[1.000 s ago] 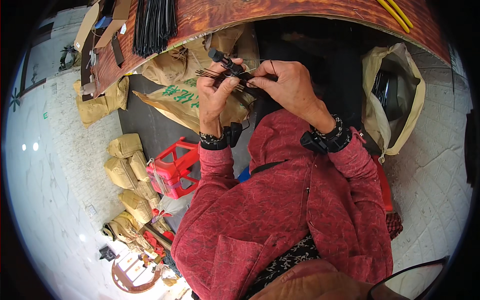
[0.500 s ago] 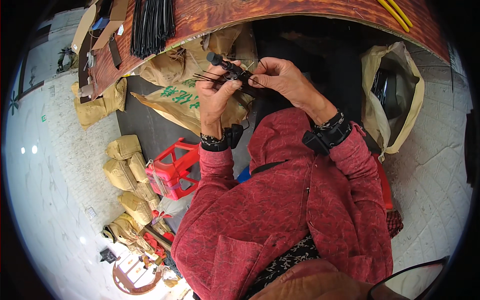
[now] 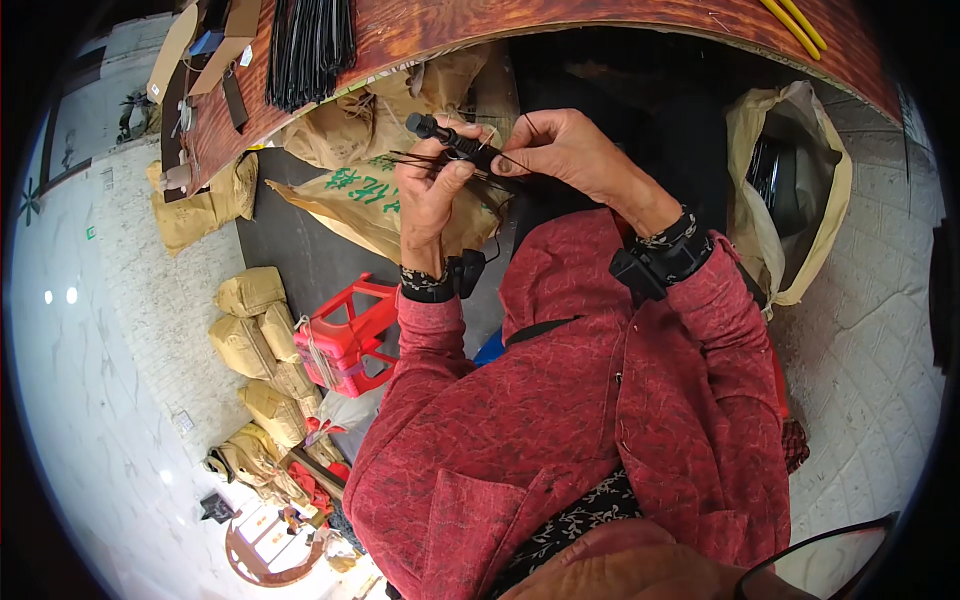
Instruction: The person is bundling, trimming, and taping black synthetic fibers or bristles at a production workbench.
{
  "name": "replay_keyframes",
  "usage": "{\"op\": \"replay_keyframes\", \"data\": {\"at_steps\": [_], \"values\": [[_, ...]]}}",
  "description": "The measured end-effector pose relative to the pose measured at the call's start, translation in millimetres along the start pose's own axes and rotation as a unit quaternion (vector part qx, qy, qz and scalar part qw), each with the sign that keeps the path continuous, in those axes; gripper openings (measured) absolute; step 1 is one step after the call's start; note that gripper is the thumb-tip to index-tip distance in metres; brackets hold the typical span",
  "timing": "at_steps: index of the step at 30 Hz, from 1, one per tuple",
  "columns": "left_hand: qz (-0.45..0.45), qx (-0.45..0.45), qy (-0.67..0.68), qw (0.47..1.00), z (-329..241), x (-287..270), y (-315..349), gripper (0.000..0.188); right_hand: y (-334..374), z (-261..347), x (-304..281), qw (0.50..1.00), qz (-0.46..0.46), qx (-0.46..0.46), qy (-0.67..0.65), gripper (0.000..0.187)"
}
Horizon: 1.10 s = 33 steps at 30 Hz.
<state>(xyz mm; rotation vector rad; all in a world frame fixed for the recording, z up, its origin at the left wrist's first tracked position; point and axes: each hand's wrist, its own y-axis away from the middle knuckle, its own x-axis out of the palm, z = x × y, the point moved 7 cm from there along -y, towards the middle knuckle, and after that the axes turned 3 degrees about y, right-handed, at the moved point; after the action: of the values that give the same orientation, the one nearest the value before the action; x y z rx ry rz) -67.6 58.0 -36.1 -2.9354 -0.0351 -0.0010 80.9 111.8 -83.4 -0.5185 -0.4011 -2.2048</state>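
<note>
Over the floor, beyond my lap, my left hand point(image 3: 428, 195) is closed around a black rod with a knobbed end point(image 3: 424, 126). Several thin black strips point(image 3: 408, 160) poke out of that same grip toward the left. My right hand point(image 3: 565, 158) is pinched close to the rod's lower end, thumb against index finger, on a thin dark strand point(image 3: 530, 128) that curves up past the fingertips. Where the strands meet the rod is too small and dark to make out. Black bands are strapped on both wrists.
A wood-grain table point(image 3: 600, 18) curves across the top, bearing a bundle of black strips point(image 3: 310, 50) and yellow handles point(image 3: 795, 25). An open sack point(image 3: 740, 180) stands at right. Left are a red plastic stool point(image 3: 350, 335), a printed paper sack point(image 3: 340, 205) and stacked tan packages point(image 3: 245, 345).
The rod's knobbed end has tipped slightly left and down. My right hand has shifted a little at the rod, still pinching. My left hand keeps its grip.
</note>
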Motion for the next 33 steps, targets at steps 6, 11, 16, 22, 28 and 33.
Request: {"op": "replay_keyframes", "data": {"at_steps": [6,11,16,22,28,33], "values": [[0.035,0.015,0.035,0.999,2,7,4,0.034,14,15,-3,0.976,-0.05,-0.12,0.177,0.01],[0.037,0.007,0.041,0.998,1,21,1,0.032,19,7,-9,0.997,-0.032,-0.036,0.063,0.01],[0.087,0.015,0.026,0.996,4,30,-5,0.031,15,2,-20,0.999,0.034,-0.002,0.022,0.012],[0.054,0.001,0.047,0.997,12,34,-6,0.033,16,-1,-27,1.0,0.022,0.018,0.011,0.015],[0.119,0.005,0.018,0.993,10,40,-12,0.035,11,-1,-34,0.996,0.068,0.055,0.028,0.016],[0.142,0.007,0.039,0.989,13,45,-13,0.036,10,-6,-33,0.991,0.101,0.086,-0.007,0.017]]}}
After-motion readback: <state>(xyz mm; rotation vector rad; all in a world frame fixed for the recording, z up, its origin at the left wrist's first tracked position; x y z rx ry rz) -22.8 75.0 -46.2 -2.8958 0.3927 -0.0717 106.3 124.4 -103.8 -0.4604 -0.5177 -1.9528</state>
